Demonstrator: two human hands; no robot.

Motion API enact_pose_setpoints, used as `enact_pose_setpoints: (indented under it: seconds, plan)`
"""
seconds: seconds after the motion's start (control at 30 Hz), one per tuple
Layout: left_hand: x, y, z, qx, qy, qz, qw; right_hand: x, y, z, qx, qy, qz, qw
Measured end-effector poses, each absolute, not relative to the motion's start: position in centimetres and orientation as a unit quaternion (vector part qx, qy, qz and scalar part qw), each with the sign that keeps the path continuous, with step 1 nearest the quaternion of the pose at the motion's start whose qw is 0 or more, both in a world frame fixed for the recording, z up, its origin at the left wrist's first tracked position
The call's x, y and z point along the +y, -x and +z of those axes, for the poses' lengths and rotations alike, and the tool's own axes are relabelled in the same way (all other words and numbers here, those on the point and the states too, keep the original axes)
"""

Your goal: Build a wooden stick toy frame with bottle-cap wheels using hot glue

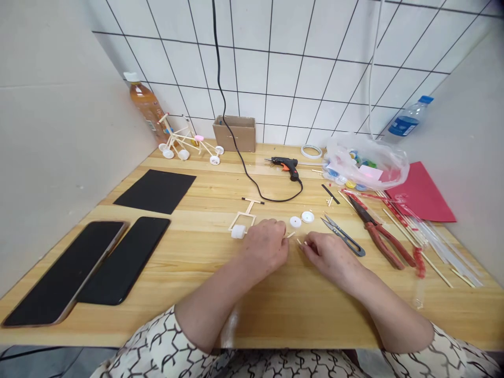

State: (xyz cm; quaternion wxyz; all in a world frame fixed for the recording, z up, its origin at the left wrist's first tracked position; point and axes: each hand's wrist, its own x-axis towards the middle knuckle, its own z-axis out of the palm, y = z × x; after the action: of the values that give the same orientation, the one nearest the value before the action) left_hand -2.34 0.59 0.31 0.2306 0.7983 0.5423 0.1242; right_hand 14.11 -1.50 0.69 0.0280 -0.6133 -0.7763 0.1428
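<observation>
My left hand [268, 244] rests on the wooden table [275, 294], fingers curled, pinching a short wooden stick [291, 234] at its tip. My right hand [328, 253] lies beside it, fingers pinched on another small stick piece [299, 241]. A small stick frame with a white wheel [241, 223] lies just left of my left hand. Two white round caps [301, 219] sit just beyond my hands. Small thread snips [343, 236] lie to the right of my right hand.
Red-handled pliers [384, 239], loose sticks and clear glue rods [429, 239] lie at right, near a red sheet [423, 194] and a plastic bag of caps [364, 165]. A glue gun [286, 165], cardboard box [235, 133], stick tricycle model [187, 143], two bottles, two phones [94, 262] and a black sheet [155, 190] are also here.
</observation>
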Motion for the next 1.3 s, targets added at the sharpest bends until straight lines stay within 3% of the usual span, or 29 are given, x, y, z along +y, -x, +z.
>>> enact_pose_setpoints:
  seconds: [0.17,0.23,0.53,0.8,1.07,1.3]
  plan:
    - [0.8,2.0,-0.1,0.468,-0.713,0.267,0.448,-1.9,-14.6,0.7,-0.789,0.568,0.197,0.128]
    - [0.8,1.8,-0.6,0.449,-0.684,0.306,0.487,-2.0,-14.7,0.6,-0.790,0.553,0.215,0.156]
    - [0.3,1.7,-0.8,0.353,-0.761,0.356,0.411,-2.1,-14.9,0.4,-0.772,0.526,0.265,0.239]
    - [0.2,1.3,0.5,0.377,-0.683,0.363,0.510,-2.6,-15.7,0.4,-0.761,0.536,0.185,0.315]
    - [0.5,1.4,-0.5,0.379,-0.733,0.265,0.500,-2.4,-16.1,-0.2,-0.826,0.482,0.174,0.236]
    - [0.3,0.8,-0.9,0.360,-0.738,0.251,0.513,-2.8,-15.7,0.2,-0.767,0.513,0.211,0.322]
